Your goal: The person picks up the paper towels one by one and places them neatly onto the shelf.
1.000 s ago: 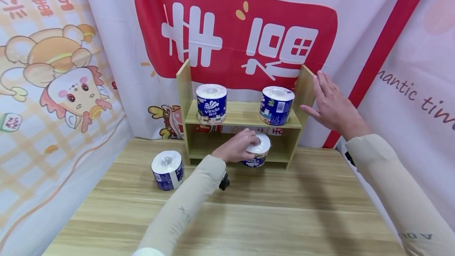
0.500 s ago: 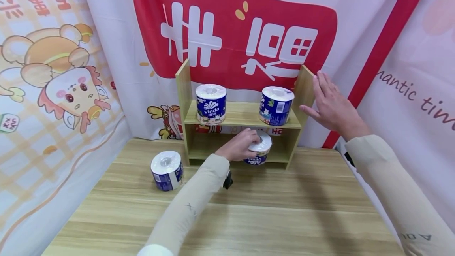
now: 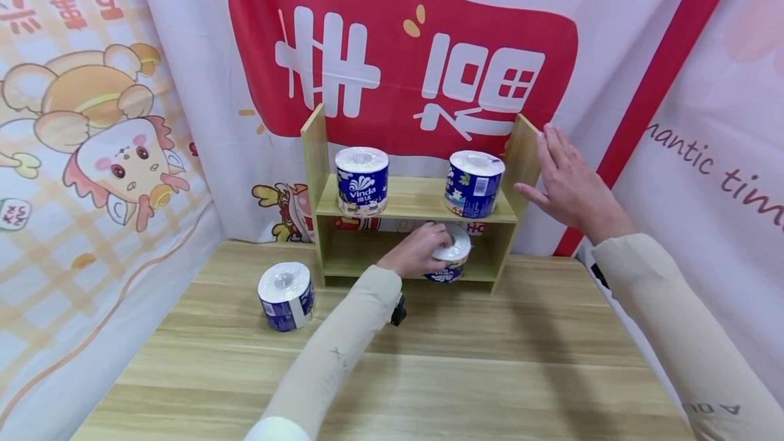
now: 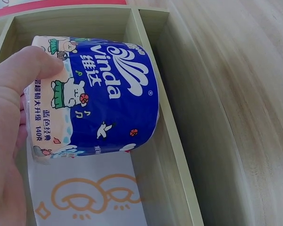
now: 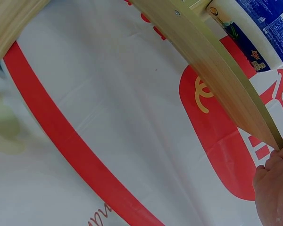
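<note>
My left hand grips a blue-and-white toilet paper roll, thumb on its printed side in the left wrist view. That roll is upright at the right part of the lower compartment of a small wooden shelf. Whether its base touches the board is hard to see. My right hand, fingers straight, touches the top of the shelf's right side panel. On the upper board stand two similar rolls, one at the left and one at the right.
Another toilet paper roll stands on the wooden table, left of the shelf. Behind the shelf hangs a printed cloth, with a patterned cloth along the left side.
My left hand has shifted slightly right and deeper into the lower compartment with the toilet paper roll. The right hand stays at the side panel.
</note>
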A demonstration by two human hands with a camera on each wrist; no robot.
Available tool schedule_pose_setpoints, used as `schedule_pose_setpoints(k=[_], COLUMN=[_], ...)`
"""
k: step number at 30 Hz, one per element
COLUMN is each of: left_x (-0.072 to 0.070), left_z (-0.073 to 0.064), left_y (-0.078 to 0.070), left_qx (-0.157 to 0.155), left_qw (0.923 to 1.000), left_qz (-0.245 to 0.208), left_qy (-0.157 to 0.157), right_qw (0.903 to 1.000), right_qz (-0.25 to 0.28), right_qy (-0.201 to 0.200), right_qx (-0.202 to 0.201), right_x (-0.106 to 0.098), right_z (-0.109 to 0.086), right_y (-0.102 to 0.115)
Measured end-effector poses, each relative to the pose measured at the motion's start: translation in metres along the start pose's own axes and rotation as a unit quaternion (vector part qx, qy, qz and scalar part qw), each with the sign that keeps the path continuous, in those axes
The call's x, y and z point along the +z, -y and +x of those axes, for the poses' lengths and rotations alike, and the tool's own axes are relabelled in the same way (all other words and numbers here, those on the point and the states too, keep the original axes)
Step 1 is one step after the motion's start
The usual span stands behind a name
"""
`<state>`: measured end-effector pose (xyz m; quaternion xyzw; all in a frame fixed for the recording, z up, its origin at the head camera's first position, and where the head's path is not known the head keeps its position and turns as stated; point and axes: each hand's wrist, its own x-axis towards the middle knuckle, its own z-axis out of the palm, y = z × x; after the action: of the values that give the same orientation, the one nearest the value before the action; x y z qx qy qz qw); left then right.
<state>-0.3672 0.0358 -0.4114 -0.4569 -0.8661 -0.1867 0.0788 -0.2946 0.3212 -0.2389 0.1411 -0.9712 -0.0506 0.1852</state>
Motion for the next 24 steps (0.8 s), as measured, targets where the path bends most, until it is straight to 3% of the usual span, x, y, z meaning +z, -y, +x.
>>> schedule_pose_setpoints(k=[14, 24], left_x=[0.0087, 0.0083], left_z=[0.0046, 0.0089], left_y=[0.0021, 0.0021], left_qx=[-0.042, -0.038], left_qw=[0.9989, 0.9979], left_qz=[0.016, 0.048], left_qy=[0.014, 0.023], right_qw=[0.9999, 0.9999], right_qz=[0.011, 0.007], right_qy=[-0.001, -0.011], right_qx=[0.004, -0.001], right_x=[0.0014, 0.0015], right_z=[-0.0013, -0.0006], right_y=[0.0004, -0.0004])
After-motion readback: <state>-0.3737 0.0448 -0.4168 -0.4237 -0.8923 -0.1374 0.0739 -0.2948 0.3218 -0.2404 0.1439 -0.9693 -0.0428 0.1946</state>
